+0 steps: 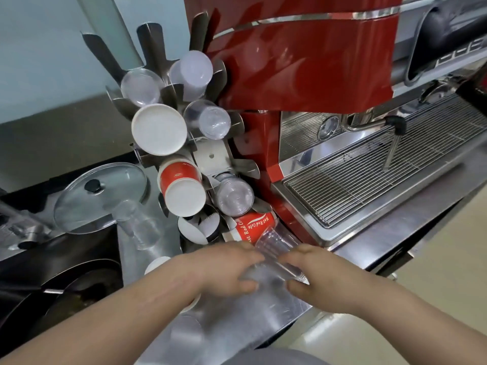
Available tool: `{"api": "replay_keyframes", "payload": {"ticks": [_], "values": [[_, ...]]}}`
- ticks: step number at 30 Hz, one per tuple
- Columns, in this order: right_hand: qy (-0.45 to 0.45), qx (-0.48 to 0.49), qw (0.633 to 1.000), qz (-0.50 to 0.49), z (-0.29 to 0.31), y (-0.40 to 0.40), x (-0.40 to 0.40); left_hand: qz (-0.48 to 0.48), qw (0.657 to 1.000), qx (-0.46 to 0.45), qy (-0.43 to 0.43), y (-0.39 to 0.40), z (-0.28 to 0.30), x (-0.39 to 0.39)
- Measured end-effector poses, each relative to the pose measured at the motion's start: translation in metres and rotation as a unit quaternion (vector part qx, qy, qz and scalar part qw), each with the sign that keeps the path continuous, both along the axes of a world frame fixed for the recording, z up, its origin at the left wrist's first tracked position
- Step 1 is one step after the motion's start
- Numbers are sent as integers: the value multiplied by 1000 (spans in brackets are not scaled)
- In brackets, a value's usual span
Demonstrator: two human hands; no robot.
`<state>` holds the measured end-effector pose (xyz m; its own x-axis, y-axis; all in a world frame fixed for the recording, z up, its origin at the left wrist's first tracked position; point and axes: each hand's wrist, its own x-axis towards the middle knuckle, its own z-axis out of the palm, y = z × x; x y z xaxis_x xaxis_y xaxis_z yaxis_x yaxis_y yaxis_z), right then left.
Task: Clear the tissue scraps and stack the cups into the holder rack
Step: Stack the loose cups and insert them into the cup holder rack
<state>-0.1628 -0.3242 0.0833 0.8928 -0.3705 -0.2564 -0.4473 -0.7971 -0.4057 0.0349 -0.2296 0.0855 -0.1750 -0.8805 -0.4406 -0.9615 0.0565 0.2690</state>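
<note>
A steel holder rack [210,154] stands left of a red espresso machine, its slots filled with clear plastic cups [214,122], white paper cups [159,129] and red paper cups [180,187]. A red paper cup [253,226] lies on its side at the rack's foot. In front of it both hands hold clear plastic cups [276,255] lying tilted over the steel counter. My left hand [232,270] grips their lower end and my right hand [313,275] grips the upper right side. Another clear cup [139,225] stands left on the counter. No tissue scraps show.
The red espresso machine [303,75] with its wire drip tray [369,175] fills the right. A glass pot lid [100,198] lies left of the rack above a dark cooker. A white cup [155,263] peeks behind my left forearm. The steel counter edge [303,320] runs near me.
</note>
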Motion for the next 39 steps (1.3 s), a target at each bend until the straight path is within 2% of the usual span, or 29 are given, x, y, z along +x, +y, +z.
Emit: {"api": "replay_keyframes", "payload": {"ticks": [4,6,13,18,26,35,39], "values": [[-43,20,999,-19,-16,-1,11,40,998,-56,-9,-6,-10,8],[-56,24,998,-30,-27,-2,23,50,997,-56,-25,-7,-12,11],[-63,-58,994,-62,-40,-16,78,75,995,-57,-36,-8,-31,11],[21,-60,998,-23,-42,-26,94,85,993,-53,-56,3,-38,6],[88,-73,993,-9,-47,-30,105,163,982,-10,-92,0,-50,8],[-4,-106,994,-11,-65,-20,81,159,981,-61,-89,16,-46,-13],[-35,-104,994,-17,-70,-22,81,195,974,-65,-96,11,-49,-6]]}}
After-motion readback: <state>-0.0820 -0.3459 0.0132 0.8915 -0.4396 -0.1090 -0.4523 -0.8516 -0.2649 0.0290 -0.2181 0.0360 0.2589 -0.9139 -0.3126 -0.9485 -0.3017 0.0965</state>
